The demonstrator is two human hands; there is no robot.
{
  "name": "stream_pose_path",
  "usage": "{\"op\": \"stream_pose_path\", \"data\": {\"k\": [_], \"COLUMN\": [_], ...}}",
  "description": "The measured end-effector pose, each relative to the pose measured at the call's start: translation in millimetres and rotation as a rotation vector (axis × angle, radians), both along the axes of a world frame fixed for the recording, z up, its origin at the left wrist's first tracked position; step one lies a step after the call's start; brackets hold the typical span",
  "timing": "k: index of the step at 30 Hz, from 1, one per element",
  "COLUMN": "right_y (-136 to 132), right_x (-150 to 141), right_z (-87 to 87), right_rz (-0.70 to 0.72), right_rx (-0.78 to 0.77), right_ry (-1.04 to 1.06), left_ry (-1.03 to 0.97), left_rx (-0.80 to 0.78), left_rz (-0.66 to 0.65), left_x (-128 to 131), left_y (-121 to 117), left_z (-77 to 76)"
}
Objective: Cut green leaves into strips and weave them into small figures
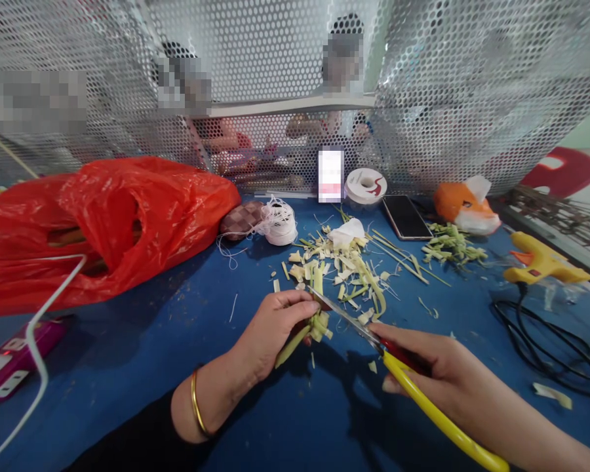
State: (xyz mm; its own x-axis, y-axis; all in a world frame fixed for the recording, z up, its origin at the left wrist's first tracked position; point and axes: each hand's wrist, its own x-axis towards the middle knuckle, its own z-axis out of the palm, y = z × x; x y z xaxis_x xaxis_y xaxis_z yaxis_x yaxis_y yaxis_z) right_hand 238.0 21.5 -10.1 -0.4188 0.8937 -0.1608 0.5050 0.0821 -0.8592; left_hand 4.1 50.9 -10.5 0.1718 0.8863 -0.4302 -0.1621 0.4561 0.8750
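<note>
My left hand (278,328), with a gold bangle on its wrist, pinches a small bundle of pale green plant strips (317,328). Some strips poke out above the fingers and one long piece hangs below. My right hand (423,357) grips scissors (413,387) with long yellow handles. Their metal blades point up and left, with the tips by the left thumb, at the bundle. Whether the blades touch the strips I cannot tell. Just beyond both hands lies a loose heap of cut plant scraps (347,265), and a white crumpled piece (347,233) rests on it.
A red plastic bag (177,210) and a purple power strip (49,341) lie left. White string (280,226), a ribbon spool (366,185), a lit phone (330,174) and a dark phone (407,217) stand behind. Rightward are an orange fox figure (465,204) and a yellow glue gun (541,259).
</note>
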Motion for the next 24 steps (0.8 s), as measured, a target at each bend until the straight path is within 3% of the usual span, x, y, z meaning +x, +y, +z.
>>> {"op": "stream_pose_path", "data": {"k": [8, 13, 16, 24], "right_y": [0.4, -4.5, -7.3, -8.7], "right_x": [-2.6, -3.8, -2.5, -9.3], "right_z": [-5.5, -2.4, -2.0, -6.6], "right_rz": [-0.042, -0.163, -0.143, -0.217], "right_rx": [-0.050, -0.146, -0.222, -0.161], "right_ry": [0.069, 0.345, 0.481, 0.399], "left_ry": [-0.013, -0.088, -0.191, -0.256], "left_rx": [0.003, 0.023, -0.003, 0.054], "left_rz": [-0.021, -0.004, 0.027, 0.178], "left_x": [-0.6, -1.7, -2.4, -4.4], "left_y": [-0.8, 1.1, 3.1, 4.1], "left_z": [-1.3, -2.6, -4.2, -1.8]}}
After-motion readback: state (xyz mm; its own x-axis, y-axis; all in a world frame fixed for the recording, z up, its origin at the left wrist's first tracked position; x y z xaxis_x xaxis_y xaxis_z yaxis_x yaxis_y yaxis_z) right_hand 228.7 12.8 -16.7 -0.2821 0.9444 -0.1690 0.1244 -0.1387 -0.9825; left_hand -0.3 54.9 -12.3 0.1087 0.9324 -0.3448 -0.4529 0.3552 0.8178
